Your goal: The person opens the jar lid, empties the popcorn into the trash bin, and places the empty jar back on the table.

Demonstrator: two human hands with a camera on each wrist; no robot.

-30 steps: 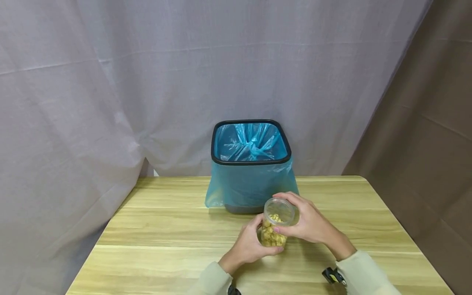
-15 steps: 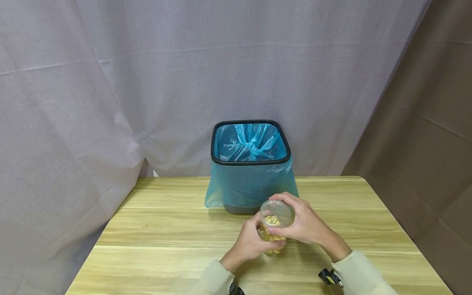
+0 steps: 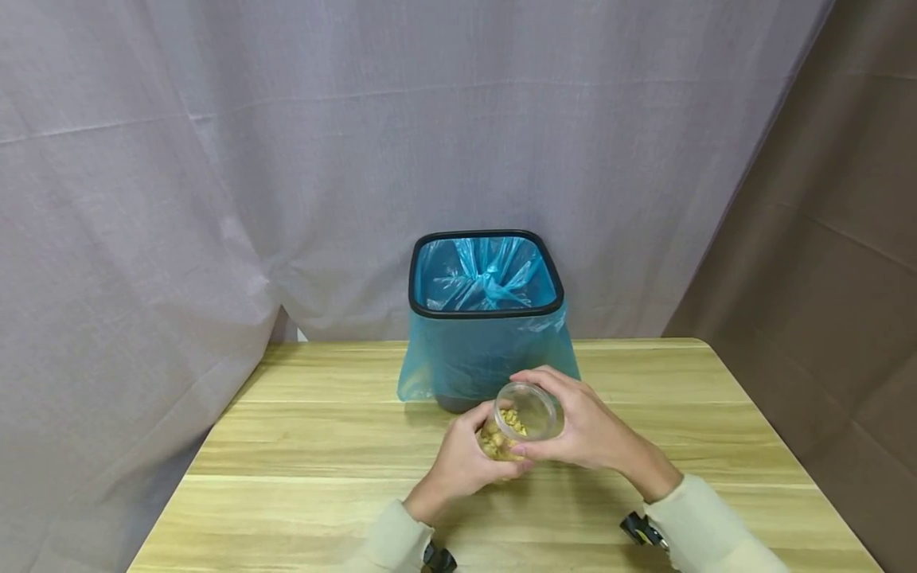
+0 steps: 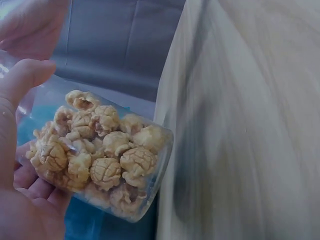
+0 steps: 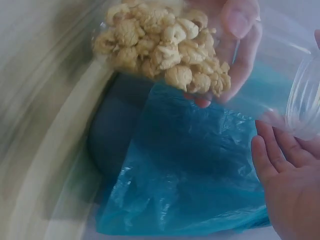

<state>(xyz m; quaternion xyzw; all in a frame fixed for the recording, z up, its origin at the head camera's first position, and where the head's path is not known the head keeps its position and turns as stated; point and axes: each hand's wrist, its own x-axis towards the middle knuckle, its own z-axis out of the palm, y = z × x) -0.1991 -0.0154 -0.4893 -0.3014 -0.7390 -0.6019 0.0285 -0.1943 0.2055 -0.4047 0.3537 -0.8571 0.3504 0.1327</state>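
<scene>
A clear plastic jar (image 3: 527,407), part filled with caramel-coloured popcorn (image 4: 105,172), is held tilted above the table. My left hand (image 3: 462,460) grips the lower body of the jar, thumb on the near side and fingers on the far side. Around the jar's top end curl the fingers and thumb of my right hand (image 3: 591,426). Ridged rings circle that end (image 5: 304,97) in the right wrist view; whether a clear lid sits on it I cannot tell. The popcorn lies toward the bottom end, as the left wrist view shows.
Just beyond the hands stands a bin with a black rim (image 3: 487,313) and a blue bag liner (image 3: 494,350) folded over its outside. It rests on a wood-grain table (image 3: 301,446). Grey cloth (image 3: 358,159) hangs behind, brown cloth (image 3: 824,318) at the right.
Both hands have shifted slightly left with the jar between them. The jar dipped and then rose again. The bin has stayed in place.
</scene>
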